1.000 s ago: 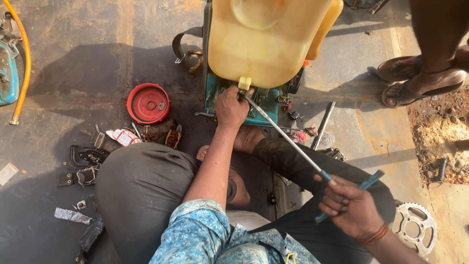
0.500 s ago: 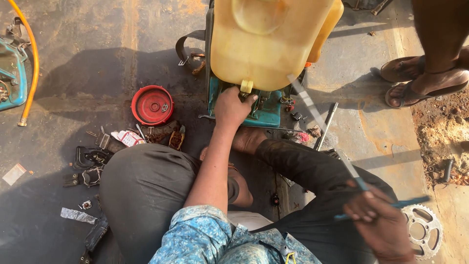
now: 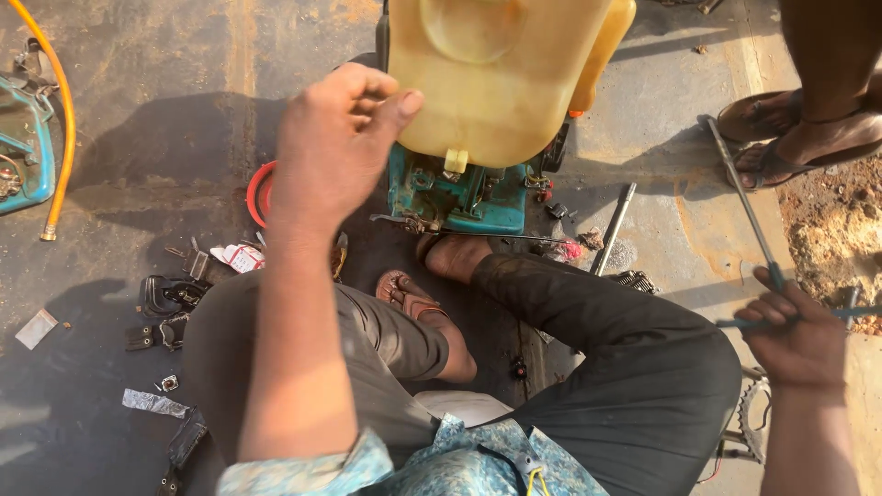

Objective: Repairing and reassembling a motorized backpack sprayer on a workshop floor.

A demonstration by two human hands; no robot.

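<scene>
My left hand (image 3: 335, 147) is raised in the air left of the yellow plastic tank (image 3: 501, 69), fingers loosely curled, holding nothing. The tank sits on a teal engine block (image 3: 459, 193) on the ground in front of my crossed legs. My right hand (image 3: 799, 335) is far out to the right, closed on a long metal rod with a cross handle (image 3: 746, 207); the rod points up and away from the machine, toward another person's sandalled feet (image 3: 790, 138).
A red round cap (image 3: 259, 193) lies partly hidden behind my left arm. Small black parts and scraps (image 3: 165, 308) lie left of my knee. An orange hose (image 3: 57, 119) and a teal casing (image 3: 23, 142) are far left. A sprocket (image 3: 753, 427) lies under my right arm.
My left hand has lifted off the engine under the tank and come up toward the camera. My right hand has pulled the rod out of the machine and swung it off to the right.
</scene>
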